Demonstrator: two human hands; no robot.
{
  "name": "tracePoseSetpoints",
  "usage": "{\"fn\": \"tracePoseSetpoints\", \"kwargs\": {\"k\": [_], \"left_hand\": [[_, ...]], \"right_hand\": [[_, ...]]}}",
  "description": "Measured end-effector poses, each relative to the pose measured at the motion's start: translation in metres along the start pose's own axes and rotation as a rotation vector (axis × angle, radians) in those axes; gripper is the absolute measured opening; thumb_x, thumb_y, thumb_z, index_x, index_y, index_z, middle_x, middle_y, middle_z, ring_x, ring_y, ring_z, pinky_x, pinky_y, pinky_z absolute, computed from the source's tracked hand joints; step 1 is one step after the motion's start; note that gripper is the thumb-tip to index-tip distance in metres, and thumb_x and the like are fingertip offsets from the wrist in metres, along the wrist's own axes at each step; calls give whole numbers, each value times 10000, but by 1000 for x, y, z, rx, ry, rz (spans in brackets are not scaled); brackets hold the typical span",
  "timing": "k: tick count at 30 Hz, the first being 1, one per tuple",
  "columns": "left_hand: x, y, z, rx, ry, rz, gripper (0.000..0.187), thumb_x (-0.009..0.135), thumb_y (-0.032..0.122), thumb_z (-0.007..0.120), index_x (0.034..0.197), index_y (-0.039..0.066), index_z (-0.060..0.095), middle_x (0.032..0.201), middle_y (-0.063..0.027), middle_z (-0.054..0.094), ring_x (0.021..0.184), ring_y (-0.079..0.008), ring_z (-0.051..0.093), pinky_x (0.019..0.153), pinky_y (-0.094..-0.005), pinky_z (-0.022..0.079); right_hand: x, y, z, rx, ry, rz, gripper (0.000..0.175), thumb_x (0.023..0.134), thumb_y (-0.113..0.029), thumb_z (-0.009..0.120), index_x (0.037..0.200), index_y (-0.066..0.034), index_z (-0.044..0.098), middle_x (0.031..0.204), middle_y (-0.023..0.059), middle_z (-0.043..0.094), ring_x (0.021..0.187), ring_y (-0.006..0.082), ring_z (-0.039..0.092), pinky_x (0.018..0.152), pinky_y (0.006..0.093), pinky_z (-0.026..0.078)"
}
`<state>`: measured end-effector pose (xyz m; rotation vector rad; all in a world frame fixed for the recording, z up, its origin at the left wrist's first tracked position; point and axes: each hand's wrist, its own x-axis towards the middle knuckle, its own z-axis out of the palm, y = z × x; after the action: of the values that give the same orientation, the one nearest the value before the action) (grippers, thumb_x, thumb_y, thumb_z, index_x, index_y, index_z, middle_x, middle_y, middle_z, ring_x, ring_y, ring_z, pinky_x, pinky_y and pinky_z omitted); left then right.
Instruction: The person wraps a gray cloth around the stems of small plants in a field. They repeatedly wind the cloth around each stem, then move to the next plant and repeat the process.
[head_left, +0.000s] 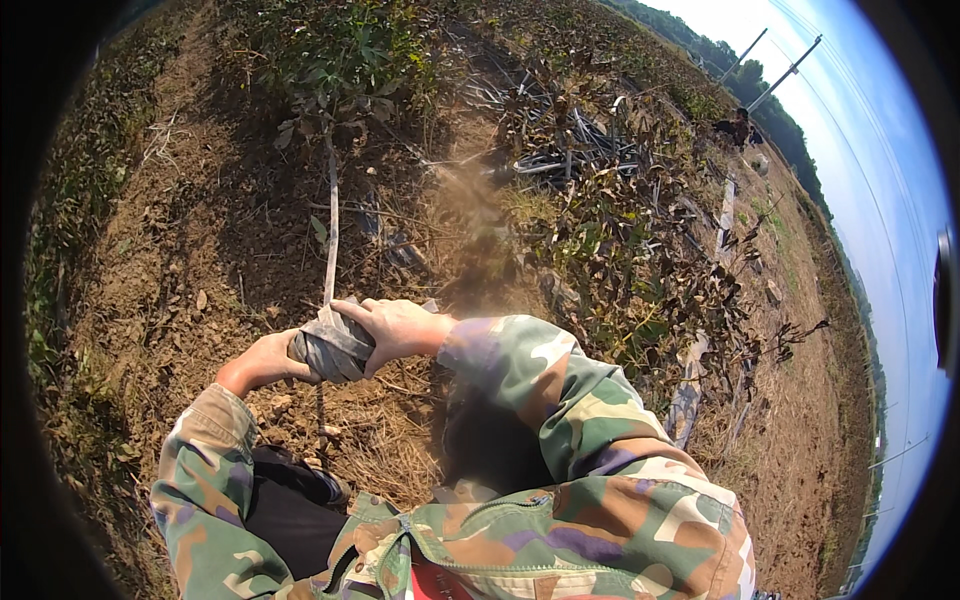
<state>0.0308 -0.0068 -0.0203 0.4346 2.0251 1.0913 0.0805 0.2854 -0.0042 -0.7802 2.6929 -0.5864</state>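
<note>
A dusty grey roll of flat strip, which looks like drip tape (334, 349), is held between both of my hands in front of my body. My left hand (262, 361) grips its left side, with the thumb along the lower edge. On the right side, my right hand (394, 328) has its fingers over the top and its thumb near the lower right. From the top of the roll a pale, taut strip (333, 217) runs up along the soil to the leafy plants. The fingertips behind the roll are hidden.
Green plants (345, 56) stand at the far end of the strip. A tangled heap of dark tubing (585, 146) lies among dried plants to the upper right. Pale plastic film (686, 390) lies on the ground at the right. Another person (739, 129) is far off near the utility poles.
</note>
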Motion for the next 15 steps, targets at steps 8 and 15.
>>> {"fn": "tracePoseSetpoints", "kwargs": {"k": [8,15], "left_hand": [[-4,8,0,-15,-24,-53,759,720,166,946,1403,17,650,1176,-51,762,1052,-155,703,994,-330,557],[0,2,-1,28,-21,-44,767,720,178,942,1412,22,650,1199,-66,768,1075,-162,704,1015,-333,552]], "right_hand": [[1,2,3,-6,7,-1,1301,653,-527,977,1686,-140,286,1262,242,653,1114,418,700,948,497,580],[1,3,3,-8,17,-10,1295,650,-526,979,1681,-144,295,1242,238,660,1097,412,705,926,496,588]]}}
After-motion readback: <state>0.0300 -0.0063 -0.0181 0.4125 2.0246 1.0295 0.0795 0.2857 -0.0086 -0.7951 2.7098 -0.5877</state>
